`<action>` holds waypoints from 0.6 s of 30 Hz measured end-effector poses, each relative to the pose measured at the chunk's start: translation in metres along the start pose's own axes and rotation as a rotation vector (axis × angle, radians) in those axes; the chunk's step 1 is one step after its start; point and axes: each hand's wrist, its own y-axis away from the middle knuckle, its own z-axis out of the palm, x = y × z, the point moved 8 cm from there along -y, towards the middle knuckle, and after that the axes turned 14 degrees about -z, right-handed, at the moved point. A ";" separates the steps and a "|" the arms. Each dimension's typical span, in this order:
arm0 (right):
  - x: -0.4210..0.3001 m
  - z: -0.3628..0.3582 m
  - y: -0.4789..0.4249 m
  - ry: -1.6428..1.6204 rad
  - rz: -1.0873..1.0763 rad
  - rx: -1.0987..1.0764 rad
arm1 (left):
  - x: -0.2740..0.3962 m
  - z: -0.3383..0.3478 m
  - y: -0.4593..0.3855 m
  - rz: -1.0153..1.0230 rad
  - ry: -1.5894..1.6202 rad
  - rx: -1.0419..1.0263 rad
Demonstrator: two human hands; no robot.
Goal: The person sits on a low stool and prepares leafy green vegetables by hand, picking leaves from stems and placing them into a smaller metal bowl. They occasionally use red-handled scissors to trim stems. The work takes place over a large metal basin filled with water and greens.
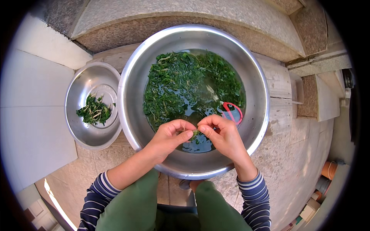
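Observation:
My left hand (pixel 173 135) and my right hand (pixel 221 134) meet over the near part of a large stainless steel basin (pixel 199 166). Both pinch a small sprig of leafy greens (pixel 195 135) between thumb and fingers; part of it is hidden by the fingers. Below them, dark green leafy vegetables (pixel 176 78) with pale roots or stems float in water that fills the basin's lower part. Scissors with red handles (pixel 235 112) lie partly in the water beyond my right hand, blades pointing to the far left.
Left of the basin, a smaller steel bowl (pixel 86 135) holds a little heap of greens (pixel 96 111). Wooden planks (pixel 279 82) lie beneath the basin. A stone step (pixel 188 10) rises behind it. Several pots and boxes (pixel 310 209) line the wall at lower right.

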 end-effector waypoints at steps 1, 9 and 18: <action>0.005 0.006 -0.001 -0.017 0.064 -0.075 | 0.003 -0.002 0.002 0.028 -0.049 0.027; 0.028 0.041 -0.008 0.649 -0.329 -0.429 | 0.025 -0.041 0.004 0.170 0.007 0.274; -0.034 0.018 -0.032 0.394 -0.287 -0.184 | 0.032 -0.011 0.005 0.329 -0.103 0.093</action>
